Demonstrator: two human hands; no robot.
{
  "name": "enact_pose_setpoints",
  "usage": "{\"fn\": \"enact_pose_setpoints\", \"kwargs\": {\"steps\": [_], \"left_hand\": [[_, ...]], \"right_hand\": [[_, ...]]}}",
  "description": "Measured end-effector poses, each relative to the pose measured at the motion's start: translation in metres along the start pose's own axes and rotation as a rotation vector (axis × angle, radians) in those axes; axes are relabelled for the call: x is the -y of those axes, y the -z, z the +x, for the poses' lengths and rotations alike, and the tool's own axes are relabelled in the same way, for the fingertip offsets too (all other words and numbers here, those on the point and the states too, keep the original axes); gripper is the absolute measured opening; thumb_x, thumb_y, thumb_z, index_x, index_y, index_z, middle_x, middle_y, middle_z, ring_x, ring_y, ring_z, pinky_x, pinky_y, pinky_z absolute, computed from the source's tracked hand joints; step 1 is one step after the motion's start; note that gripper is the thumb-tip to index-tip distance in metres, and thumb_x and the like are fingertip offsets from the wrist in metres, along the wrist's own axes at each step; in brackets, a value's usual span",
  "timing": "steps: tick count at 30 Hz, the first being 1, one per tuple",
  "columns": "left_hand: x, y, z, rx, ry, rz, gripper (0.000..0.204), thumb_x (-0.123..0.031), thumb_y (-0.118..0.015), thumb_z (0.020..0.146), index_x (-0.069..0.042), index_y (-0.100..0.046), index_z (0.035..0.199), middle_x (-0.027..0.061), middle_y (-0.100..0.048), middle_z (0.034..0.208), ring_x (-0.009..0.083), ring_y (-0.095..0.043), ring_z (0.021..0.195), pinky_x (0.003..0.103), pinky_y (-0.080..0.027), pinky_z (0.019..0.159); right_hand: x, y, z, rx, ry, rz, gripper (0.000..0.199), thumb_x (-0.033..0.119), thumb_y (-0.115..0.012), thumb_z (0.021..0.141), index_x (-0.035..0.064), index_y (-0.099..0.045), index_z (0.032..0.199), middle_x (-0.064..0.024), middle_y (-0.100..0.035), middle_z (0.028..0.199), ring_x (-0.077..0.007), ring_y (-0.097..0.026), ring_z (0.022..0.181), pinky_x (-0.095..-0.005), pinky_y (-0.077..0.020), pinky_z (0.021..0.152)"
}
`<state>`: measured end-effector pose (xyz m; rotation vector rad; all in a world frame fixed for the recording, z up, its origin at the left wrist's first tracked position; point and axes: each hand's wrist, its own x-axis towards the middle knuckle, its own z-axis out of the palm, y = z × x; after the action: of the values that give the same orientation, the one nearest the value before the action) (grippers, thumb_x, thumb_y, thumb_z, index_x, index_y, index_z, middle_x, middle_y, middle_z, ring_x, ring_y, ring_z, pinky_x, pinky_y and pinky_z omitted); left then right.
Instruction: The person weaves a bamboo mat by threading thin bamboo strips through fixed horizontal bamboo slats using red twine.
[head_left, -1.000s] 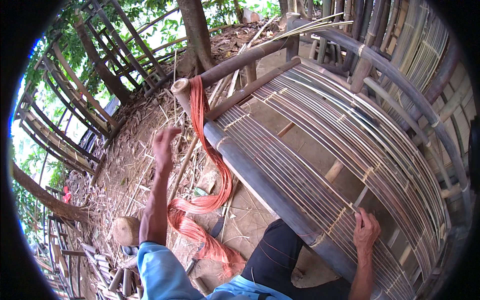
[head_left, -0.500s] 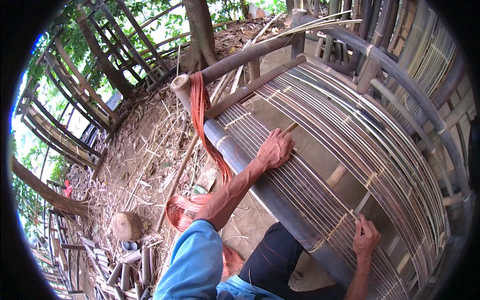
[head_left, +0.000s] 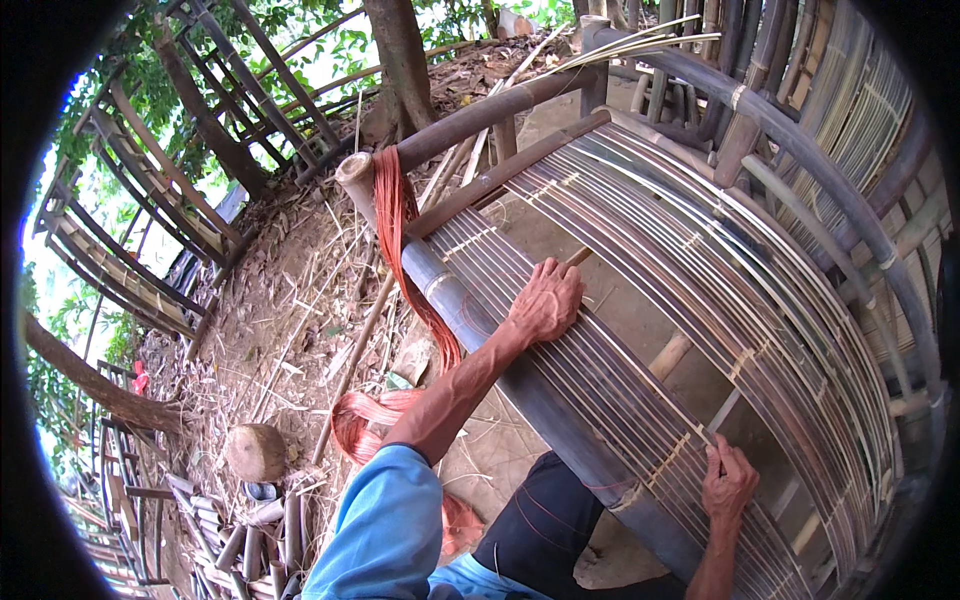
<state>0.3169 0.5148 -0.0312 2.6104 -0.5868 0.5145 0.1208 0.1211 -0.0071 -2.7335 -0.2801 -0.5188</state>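
- One round wooden stump (head_left: pixel 255 452) on the littered ground.
- One hank of orange strands (head_left: pixel 395 210), draped over the bench's corner, trailing down to the ground.
- One left hand (head_left: pixel 547 300), fingers bent over the near slats; whether it pinches one, I cannot tell.
- One near band of slats (head_left: pixel 612 372), just beyond the bench's dark front rail (head_left: pixel 560 422).
- One far band of slats (head_left: pixel 720 290), across a gap.
- One right hand (head_left: pixel 730 482), fingers curled at the near band's outer edge; grip unclear.

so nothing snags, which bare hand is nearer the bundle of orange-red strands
The left hand, on the front panel of thin bamboo slats; its forearm passes in front of the strands, while the right hand is farther off.
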Motion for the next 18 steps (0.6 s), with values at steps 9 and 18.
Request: {"fn": "enact_pose_setpoints", "kwargs": {"steps": [9,18], "left_hand": [[-0.001,0.003,0.002,0.032,0.060,0.002,0.019,-0.018,-0.053,0.096,0.000,-0.055,0.100,0.0198,-0.061,0.099,0.0363,-0.053,0.099,0.047,-0.043,0.091],[0.005,0.005,-0.003,0.069,-0.007,0.039,0.020,-0.022,-0.053,0.098,-0.002,-0.054,0.099,0.0178,-0.059,0.099,0.0359,-0.052,0.097,0.047,-0.041,0.090]], "right_hand": [[0.014,0.007,0.011,0.037,-0.060,0.010,0.019,0.024,-0.070,0.094,0.0104,-0.074,0.106,-0.0112,-0.058,0.068,-0.0325,-0.058,0.056,-0.0448,-0.0412,0.050],[0.016,0.006,0.009,0.029,-0.043,0.026,0.016,0.023,-0.070,0.094,0.0087,-0.073,0.102,-0.0126,-0.060,0.069,-0.0336,-0.059,0.057,-0.0442,-0.0419,0.051]]}}
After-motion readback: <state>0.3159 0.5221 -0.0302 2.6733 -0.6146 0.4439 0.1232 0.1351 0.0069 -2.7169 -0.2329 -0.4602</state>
